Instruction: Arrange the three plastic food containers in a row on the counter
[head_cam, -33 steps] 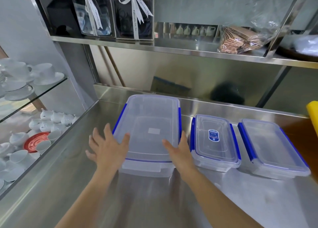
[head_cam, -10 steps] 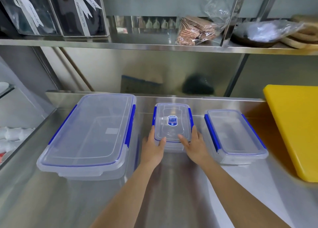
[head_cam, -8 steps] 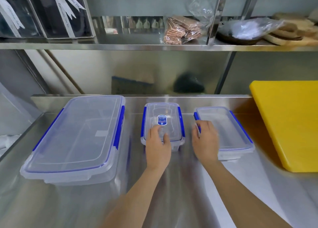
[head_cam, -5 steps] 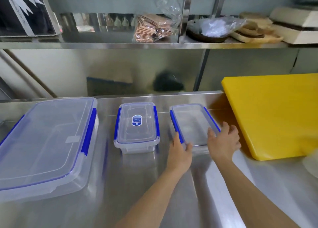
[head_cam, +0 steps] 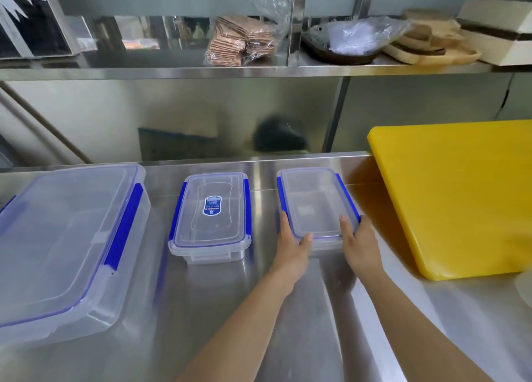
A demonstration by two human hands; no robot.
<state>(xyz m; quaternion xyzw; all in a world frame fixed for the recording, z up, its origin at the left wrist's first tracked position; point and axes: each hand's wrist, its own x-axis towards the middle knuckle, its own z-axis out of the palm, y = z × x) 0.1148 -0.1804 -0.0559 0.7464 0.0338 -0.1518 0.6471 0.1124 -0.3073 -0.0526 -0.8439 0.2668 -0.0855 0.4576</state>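
On the stainless-steel table [head_cam: 288, 309], the left hand [head_cam: 290, 249] and right hand [head_cam: 358, 245], fingers spread, clasp the near corners of the rightmost clear, blue-clipped plastic container [head_cam: 315, 201], its long axis running straight away from them.

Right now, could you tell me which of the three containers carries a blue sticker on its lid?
The middle container; the large container and the right container lack one.

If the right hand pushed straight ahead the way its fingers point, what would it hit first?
It is already touching the right-hand container at its near right corner. Past that, the line looks free up to the steel back wall; the yellow cutting board seems to lie just to the right, though depth is unclear.
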